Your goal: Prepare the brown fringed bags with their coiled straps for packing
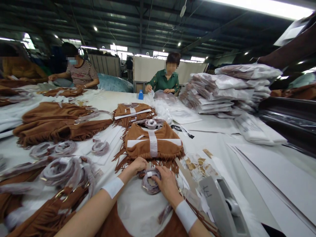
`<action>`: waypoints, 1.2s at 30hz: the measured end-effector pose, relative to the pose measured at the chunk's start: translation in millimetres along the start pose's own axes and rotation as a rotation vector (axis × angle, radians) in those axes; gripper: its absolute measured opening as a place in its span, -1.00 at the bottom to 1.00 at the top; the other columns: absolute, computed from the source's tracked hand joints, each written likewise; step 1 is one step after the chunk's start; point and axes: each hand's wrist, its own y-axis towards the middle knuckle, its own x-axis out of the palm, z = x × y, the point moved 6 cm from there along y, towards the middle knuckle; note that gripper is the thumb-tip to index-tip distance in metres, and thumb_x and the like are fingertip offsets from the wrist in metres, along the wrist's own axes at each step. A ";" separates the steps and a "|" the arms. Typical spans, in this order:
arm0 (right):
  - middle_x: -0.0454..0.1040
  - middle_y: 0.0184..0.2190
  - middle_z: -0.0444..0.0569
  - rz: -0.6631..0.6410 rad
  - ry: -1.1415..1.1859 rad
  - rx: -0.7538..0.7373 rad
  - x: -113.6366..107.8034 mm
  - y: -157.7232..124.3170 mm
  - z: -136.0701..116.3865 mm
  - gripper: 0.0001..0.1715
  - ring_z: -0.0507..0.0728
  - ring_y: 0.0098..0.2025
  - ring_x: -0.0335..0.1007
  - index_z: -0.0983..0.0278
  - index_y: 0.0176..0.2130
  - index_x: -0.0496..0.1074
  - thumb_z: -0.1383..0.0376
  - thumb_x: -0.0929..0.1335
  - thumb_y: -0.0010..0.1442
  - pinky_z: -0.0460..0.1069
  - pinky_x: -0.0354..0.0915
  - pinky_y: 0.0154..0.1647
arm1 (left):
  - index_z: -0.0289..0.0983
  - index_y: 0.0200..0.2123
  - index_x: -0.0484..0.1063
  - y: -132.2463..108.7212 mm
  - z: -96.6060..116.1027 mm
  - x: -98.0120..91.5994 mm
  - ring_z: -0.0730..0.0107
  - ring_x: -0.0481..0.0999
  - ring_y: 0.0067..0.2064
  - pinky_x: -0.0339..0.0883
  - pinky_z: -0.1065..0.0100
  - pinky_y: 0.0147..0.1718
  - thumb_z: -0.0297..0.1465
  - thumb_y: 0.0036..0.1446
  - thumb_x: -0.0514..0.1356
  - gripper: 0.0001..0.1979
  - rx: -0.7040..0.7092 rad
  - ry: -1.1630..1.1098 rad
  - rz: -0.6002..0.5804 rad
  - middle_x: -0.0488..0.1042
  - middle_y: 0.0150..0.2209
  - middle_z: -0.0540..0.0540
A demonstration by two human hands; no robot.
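Note:
A coiled strap (151, 187) wrapped in clear plastic, with a white band on it, lies in front of me over the opening of a brown fringed suede bag (112, 220). My right hand (168, 182) curls around its right side, thumb on the coil. At its upper left, the fingers of my left hand (138, 165) are bent and closed on the strap's edge; their tips are partly hidden. Just beyond both hands lies another brown fringed bag (140, 148), bound by a white band, with a white strip across it. White tape wraps each of my wrists.
Wrapped strap coils (61, 172) and brown bags (56, 126) cover the left side. A grey tape dispenser (223, 205) stands at right, near small tags (197, 164). Plastic-bagged goods (222, 89) are stacked at back right. Across the table, a person in green (164, 82) handles plastic.

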 end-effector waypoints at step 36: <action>0.52 -0.22 0.01 -0.280 -0.182 -0.391 -3.0 -9.6 -36.2 -0.81 0.25 -0.11 0.30 0.21 -0.21 0.48 0.32 0.29 0.20 0.12 0.13 -0.13 | -0.27 -0.53 0.24 -13.3 15.3 4.0 0.56 0.08 -0.53 -0.11 0.43 -0.55 -0.33 -0.24 0.24 -0.77 0.190 0.140 -0.180 0.14 -0.58 0.15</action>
